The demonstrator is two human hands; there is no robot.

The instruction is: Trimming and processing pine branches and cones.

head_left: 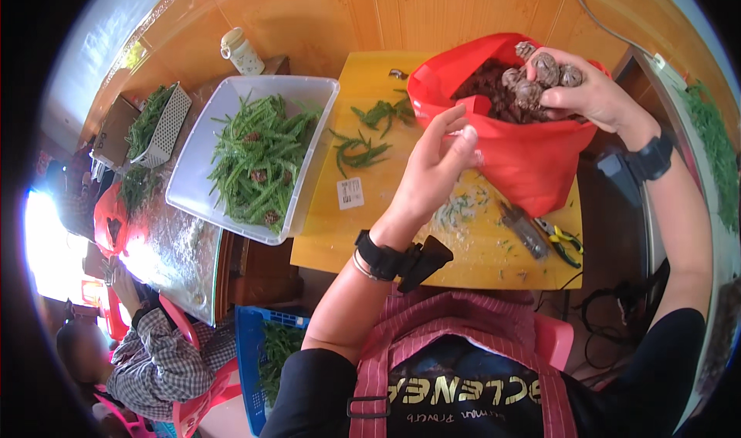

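The right hand is raised over the mouth of a red bag that stands on the yellow counter, its fingers curled shut around a clutch of brown pine cones; several cones bulge out between thumb and fingertips, directly above the darker heap of cones left inside the bag. The left hand is at the bag's near-left rim, just below and to the left of the loaded hand, thumb and forefinger pressed onto the red fabric; it seems to be pinching the rim to hold the mouth open, though the exact contact is hard to make out at this angle. So the cones lie up and to the right of the left hand, and the right hand alone carries them. On the counter, green sprigs lie left of the bag, and cutters and yellow-handled pliers rest near its base. Further left, a clear plastic tub holds more greenery with a few cones mixed in.
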